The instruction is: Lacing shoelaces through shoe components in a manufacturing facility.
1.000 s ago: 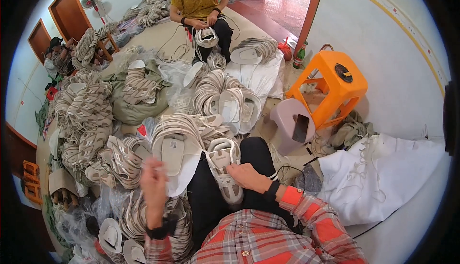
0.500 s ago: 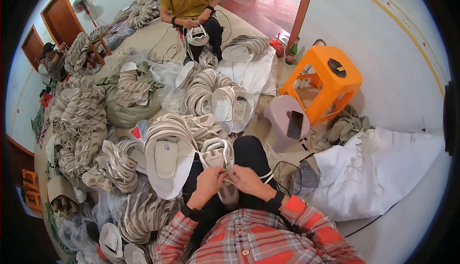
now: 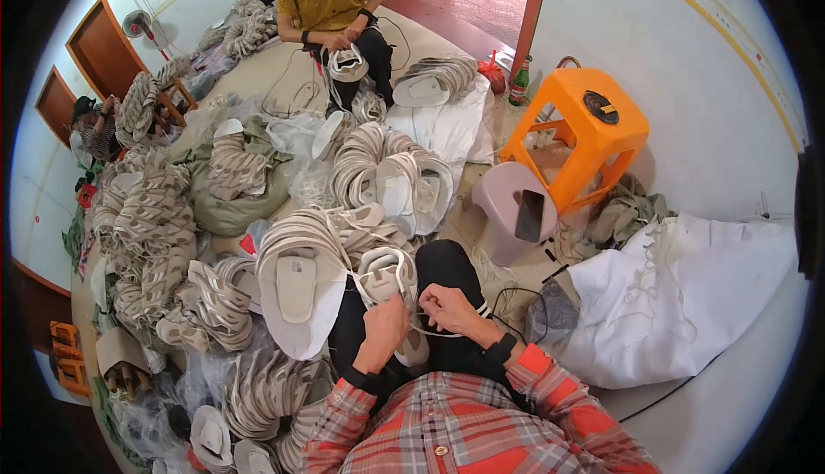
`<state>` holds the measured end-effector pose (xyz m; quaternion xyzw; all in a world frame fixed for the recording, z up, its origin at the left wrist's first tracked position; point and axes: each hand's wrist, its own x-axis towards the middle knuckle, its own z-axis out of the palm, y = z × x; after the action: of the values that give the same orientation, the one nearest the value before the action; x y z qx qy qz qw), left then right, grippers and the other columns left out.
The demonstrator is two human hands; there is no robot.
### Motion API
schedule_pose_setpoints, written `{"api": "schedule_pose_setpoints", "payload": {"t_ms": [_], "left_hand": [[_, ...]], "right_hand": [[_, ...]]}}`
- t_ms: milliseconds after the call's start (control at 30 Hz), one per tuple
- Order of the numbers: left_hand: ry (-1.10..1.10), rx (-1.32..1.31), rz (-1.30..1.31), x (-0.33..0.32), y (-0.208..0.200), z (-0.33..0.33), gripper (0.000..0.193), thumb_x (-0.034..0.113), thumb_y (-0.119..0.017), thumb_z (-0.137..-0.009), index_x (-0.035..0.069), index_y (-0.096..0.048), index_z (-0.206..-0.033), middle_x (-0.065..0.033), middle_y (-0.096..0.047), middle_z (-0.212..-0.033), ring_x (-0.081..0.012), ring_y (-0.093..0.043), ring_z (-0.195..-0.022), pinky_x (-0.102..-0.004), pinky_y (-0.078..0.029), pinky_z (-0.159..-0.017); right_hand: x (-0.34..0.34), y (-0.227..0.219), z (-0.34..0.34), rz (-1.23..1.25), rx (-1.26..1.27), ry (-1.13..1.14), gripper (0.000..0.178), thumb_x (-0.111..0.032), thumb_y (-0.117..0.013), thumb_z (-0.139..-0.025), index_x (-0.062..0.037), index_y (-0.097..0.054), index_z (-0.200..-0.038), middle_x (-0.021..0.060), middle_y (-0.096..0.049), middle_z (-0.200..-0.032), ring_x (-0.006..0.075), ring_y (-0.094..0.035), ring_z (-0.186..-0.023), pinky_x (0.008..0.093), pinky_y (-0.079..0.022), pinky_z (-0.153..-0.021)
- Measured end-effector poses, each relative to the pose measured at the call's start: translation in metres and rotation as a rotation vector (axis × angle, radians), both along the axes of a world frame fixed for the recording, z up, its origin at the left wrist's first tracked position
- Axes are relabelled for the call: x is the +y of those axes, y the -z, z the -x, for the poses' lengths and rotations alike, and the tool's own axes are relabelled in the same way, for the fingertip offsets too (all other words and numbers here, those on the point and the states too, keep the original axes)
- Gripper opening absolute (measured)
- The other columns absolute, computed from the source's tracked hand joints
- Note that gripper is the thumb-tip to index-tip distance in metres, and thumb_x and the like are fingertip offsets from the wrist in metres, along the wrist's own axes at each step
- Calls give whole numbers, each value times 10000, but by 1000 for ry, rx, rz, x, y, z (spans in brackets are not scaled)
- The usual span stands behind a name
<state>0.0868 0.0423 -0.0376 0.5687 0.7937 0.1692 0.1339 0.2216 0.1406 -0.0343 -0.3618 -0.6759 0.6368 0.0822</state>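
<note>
A beige and white shoe upper [image 3: 383, 273] lies across my lap between my knees, its opening facing away from me. My left hand [image 3: 384, 330] is closed over the left side of the upper; what its fingers hold is hidden. Just right of the upper, my right hand [image 3: 450, 309] is raised with thumb and finger pinched on a thin white shoelace. A loop of this shoelace [image 3: 434, 333] hangs between my hands, below the right one. The near end of the upper shows below my hands.
Stacked shoe uppers [image 3: 296, 281] stand against my left knee, with bigger piles beyond. Right of me are a lilac stool [image 3: 496, 203] bearing a phone [image 3: 530, 215], an orange stool [image 3: 593, 134] and white sheeting [image 3: 679, 302]. A co-worker [image 3: 331, 10] sits opposite, handling another upper.
My hands have moved apart: the right one has lifted away from the upper to the right, the left has turned and dropped slightly. A loop of shoelace now shows between them.
</note>
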Motion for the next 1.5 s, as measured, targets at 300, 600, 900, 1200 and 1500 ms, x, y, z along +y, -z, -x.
{"api": "schedule_pose_setpoints", "payload": {"t_ms": [300,600,900,1200,1500], "left_hand": [[401,-236,129,-19,-10,42,169,239,-516,-816,70,-507,-823,-166,-576,-656,-379,-577,-634,-446,-433,-547],[34,-624,-22,-25,-12,41,224,280,-571,-817,62,-602,-854,-166,-594,-669,-355,-585,-630,-405,-449,-558],[265,-286,367,16,-2,39,343,373,-580,-767,40,-651,-731,-182,-604,-695,-363,-590,-685,-417,-458,-601],[661,-469,70,-45,-76,23,103,138,-599,-773,36,-604,-788,-104,-616,-695,-270,-589,-651,-353,-458,-582],[127,-553,415,-4,-55,25,356,323,-512,-840,-8,-643,-824,-144,-644,-730,-246,-608,-661,-348,-468,-614]], "right_hand": [[-2,5,3,-78,-16,-114,121,-79,-484,-826,-8,-536,-910,124,-595,-750,231,-608,-600,339,-491,-532],[-5,12,23,-610,135,-468,119,-92,-529,-775,-22,-534,-871,173,-553,-811,350,-558,-813,419,-449,-687],[-67,-4,13,-713,35,-419,232,-77,-559,-724,10,-497,-930,166,-535,-803,337,-565,-775,401,-478,-645],[8,12,5,-524,279,-525,203,-138,-533,-795,-18,-576,-953,189,-583,-829,363,-579,-791,409,-466,-700],[-80,-83,-8,-536,563,-878,126,-138,-484,-841,-19,-506,-804,113,-514,-752,298,-570,-647,353,-472,-556]]}}
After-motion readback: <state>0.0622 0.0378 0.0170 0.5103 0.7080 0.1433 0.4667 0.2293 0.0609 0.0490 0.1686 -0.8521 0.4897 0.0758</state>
